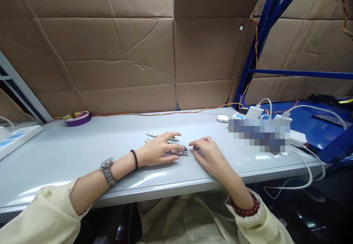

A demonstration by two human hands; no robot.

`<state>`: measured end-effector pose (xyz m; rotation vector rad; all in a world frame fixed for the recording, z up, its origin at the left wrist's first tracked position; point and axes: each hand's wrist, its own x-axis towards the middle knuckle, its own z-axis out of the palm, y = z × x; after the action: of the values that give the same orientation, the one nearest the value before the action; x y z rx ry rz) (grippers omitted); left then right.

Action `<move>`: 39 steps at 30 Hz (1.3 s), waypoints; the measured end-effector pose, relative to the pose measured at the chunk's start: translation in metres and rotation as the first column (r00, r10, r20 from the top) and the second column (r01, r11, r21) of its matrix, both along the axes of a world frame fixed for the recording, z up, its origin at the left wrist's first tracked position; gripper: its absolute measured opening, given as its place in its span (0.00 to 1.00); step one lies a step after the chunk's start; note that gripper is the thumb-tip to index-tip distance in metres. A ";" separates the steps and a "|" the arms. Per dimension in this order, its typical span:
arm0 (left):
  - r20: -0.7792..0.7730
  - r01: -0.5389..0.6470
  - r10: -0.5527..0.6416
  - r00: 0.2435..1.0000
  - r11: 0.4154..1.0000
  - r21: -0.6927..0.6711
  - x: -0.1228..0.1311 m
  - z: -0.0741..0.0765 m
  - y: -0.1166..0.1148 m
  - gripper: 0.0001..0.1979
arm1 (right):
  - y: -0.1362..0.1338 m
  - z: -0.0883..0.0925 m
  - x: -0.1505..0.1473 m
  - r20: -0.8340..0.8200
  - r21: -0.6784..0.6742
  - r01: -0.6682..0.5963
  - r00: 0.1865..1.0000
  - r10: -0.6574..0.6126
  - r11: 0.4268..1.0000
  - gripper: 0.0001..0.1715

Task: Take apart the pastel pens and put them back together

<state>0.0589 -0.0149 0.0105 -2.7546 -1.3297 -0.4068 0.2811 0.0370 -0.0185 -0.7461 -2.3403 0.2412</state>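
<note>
My left hand point(158, 149) rests on the grey table point(82, 152), its fingers and thumb closed round a small pink pen-like part with a metal clip point(180, 151). Several slim silver-and-green pen pieces point(154, 136) lie just beyond its fingers. My right hand point(206, 154) lies beside it to the right, fingers curled down, fingertips pinched near the metal end of the pink part. What the right fingers grip, if anything, is too small to make out. A watch and dark bead bracelet sit on the left wrist, red beads on the right.
A purple tape roll point(78, 118) sits at the back left. A white tray edge point(16, 138) is at far left. Chargers, white cables point(303, 163) and a small white case point(223, 118) crowd the right. Cardboard walls stand behind; blue racking point(256, 45) rises at right.
</note>
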 end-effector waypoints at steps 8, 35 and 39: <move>0.000 0.006 -0.006 1.000 1.000 0.019 0.000 -0.001 0.000 0.15 | 0.002 -0.006 0.000 0.090 0.164 0.010 0.996 -0.025 0.986 0.19; 0.043 -0.010 0.009 0.999 1.000 0.012 0.000 -0.002 0.000 0.15 | 0.003 0.001 0.001 -0.192 -0.024 0.094 0.977 -0.097 0.995 0.04; 0.041 -0.007 0.006 0.999 1.000 0.012 -0.001 -0.003 0.001 0.15 | 0.001 0.002 0.000 -0.095 0.021 -0.016 0.995 0.018 1.000 0.08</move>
<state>0.0577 -0.0144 0.0080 -2.7464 -1.3400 -0.4710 0.2809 0.0385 -0.0161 -0.6900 -2.2569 0.2548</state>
